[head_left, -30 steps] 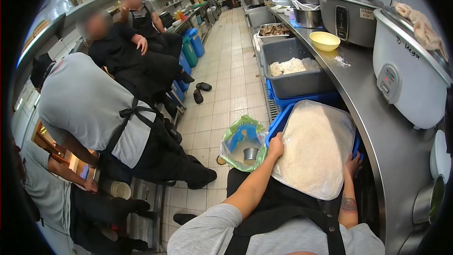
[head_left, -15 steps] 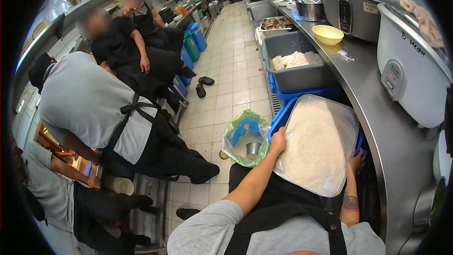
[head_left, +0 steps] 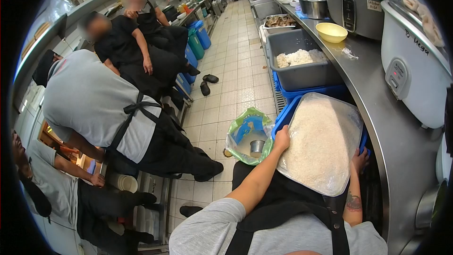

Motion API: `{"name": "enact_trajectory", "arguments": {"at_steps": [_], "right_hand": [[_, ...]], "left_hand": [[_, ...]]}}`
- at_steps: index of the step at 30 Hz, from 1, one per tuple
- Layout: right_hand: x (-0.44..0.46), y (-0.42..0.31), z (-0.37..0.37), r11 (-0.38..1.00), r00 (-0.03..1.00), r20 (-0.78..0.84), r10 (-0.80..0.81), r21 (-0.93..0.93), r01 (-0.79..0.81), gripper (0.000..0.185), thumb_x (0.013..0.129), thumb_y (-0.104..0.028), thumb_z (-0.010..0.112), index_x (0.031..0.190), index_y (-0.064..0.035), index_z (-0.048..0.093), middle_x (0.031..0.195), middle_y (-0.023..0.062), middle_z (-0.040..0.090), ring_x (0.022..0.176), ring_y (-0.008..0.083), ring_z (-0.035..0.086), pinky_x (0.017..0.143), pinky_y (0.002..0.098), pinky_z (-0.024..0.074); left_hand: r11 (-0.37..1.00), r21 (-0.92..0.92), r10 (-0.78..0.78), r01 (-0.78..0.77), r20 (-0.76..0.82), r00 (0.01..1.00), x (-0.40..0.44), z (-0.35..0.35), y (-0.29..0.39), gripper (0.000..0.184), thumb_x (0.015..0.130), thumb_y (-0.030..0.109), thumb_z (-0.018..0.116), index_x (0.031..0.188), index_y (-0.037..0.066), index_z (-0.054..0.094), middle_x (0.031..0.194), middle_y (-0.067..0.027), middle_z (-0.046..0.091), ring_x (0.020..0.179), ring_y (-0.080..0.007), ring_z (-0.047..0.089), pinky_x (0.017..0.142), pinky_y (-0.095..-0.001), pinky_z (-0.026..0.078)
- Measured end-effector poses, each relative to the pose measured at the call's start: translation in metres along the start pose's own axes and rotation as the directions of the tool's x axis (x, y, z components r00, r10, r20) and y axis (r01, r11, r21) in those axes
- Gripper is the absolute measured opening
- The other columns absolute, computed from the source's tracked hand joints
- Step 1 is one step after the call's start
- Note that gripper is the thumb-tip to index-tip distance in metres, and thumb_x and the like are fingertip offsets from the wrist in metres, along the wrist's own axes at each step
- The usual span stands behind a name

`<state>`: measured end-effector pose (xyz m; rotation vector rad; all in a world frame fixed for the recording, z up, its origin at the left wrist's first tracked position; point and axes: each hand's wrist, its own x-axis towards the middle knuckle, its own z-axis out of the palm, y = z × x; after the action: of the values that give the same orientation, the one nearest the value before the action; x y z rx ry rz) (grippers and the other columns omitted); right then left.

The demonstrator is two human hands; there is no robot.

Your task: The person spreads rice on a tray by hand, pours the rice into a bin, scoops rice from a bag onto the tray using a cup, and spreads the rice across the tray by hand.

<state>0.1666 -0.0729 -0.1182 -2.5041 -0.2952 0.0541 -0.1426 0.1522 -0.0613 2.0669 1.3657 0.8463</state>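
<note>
My left hand (head_left: 282,139) is closed around the left rim of a blue bin (head_left: 282,123), beside a clear plastic container (head_left: 340,190). My right hand (head_left: 360,159) grips the bin's right side, low by the counter, its fingers partly hidden. The clear container rests tilted on top of the bin. It is full of a pale, fine-grained food (head_left: 318,141), like raw rice or crumbs. To the left of the bin stands a bucket lined with a green bag (head_left: 232,144), with a metal cup (head_left: 256,148) inside among pale grains.
A grey tub (head_left: 302,80) of white rice stands ahead. Along the steel counter (head_left: 401,160) on my right are a yellow bowl (head_left: 331,32) and rice cookers (head_left: 410,61). A person in a grey shirt (head_left: 89,99) bends at my left; others sit nearby. Black shoes (head_left: 205,88) lie in the aisle.
The view has shifted slightly, so the scene sits a little further right. Both hands keep their hold on the bin. The seated person farther back has moved their head and hand slightly.
</note>
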Motion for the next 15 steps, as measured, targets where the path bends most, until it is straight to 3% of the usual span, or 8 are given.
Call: {"name": "enact_trajectory", "arguments": {"at_steps": [1,3,7,10,15], "right_hand": [[-0.004,-0.005,-0.007,1.0,1.0,0.021,0.012,0.005,-0.013,0.052,0.091,-0.051,0.048,0.138,-0.0291,0.04,0.146,0.0122,0.034,0.133,0.0453,0.026,0.089,0.0774,0.0291],[-0.007,-0.009,-0.014,0.999,0.997,0.062,0.037,0.015,-0.038,0.053,0.091,-0.051,0.048,0.138,-0.0295,0.039,0.147,0.0121,0.033,0.134,0.0447,0.026,0.089,0.0773,0.029],[-0.005,-0.004,-0.007,1.0,1.0,0.022,0.008,0.004,-0.009,0.053,0.091,-0.052,0.048,0.139,-0.03,0.038,0.146,0.012,0.034,0.134,0.0441,0.026,0.089,0.0773,0.029],[0.0,0.001,-0.001,1.0,1.0,0.028,0.003,0.005,-0.003,0.054,0.091,-0.052,0.048,0.139,-0.03,0.038,0.146,0.012,0.034,0.133,0.0443,0.027,0.088,0.0776,0.0291],[0.007,0.006,0.007,0.999,1.0,0.012,0.0,-0.033,0.001,0.053,0.091,-0.052,0.048,0.138,-0.0294,0.039,0.146,0.0118,0.034,0.131,0.0441,0.029,0.087,0.078,0.0298]], "left_hand": [[0.999,-0.006,0.031,-0.031,-0.033,0.999,0.0,0.001,0.0,0.024,0.089,0.008,0.042,0.107,0.002,0.057,0.086,-0.0308,0.062,0.085,-0.0465,0.061,0.076,-0.0546,0.046],[1.0,0.001,-0.027,0.027,0.032,0.999,0.0,-0.002,0.001,0.029,0.089,0.009,0.043,0.114,0.002,0.057,0.094,-0.0309,0.062,0.09,-0.0462,0.06,0.08,-0.0527,0.046],[0.998,0.007,-0.059,0.059,0.065,0.996,0.0,-0.005,0.004,0.031,0.09,0.01,0.043,0.117,0.002,0.057,0.097,-0.0308,0.061,0.093,-0.0464,0.06,0.082,-0.0519,0.046],[1.0,-0.016,0.023,-0.023,-0.027,0.999,-0.001,-0.002,0.003,0.024,0.089,0.008,0.042,0.106,0.002,0.057,0.086,-0.0312,0.062,0.085,-0.0467,0.061,0.076,-0.0545,0.046],[1.0,-0.01,0.018,-0.018,-0.018,1.0,0.0,0.0,0.0,0.026,0.09,0.009,0.042,0.11,0.002,0.057,0.087,-0.0315,0.062,0.086,-0.0463,0.061,0.077,-0.0536,0.047]]}}
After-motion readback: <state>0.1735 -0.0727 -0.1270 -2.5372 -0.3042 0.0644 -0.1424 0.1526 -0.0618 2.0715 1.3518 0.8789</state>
